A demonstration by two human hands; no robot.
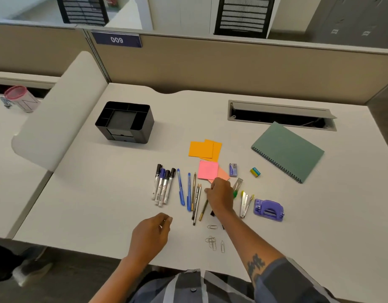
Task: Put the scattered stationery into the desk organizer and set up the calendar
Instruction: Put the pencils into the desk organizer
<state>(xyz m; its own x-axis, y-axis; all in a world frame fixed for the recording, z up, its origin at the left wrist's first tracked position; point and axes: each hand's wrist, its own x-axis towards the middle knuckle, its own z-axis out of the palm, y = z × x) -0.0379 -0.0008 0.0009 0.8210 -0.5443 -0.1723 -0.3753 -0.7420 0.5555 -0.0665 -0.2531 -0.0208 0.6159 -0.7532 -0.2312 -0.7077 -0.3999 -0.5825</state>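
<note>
my right hand (pixel 219 196) curls over the pencils (pixel 196 200), grip hidden; left hand (pixel 152 234) loosely curled, idle. i should gather them together, then carry them to the organizer (pixel 125 122).

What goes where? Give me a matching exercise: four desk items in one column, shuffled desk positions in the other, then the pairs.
Items:
1. desk organizer
2. green notebook
3. purple hole punch
4. paper clips

Places:
A. near edge of the desk, between the two forearms
B. far right, by the cable slot
C. far left, beyond the markers
D. right of the stapler

Pairs: 1-C, 2-B, 3-D, 4-A
</note>
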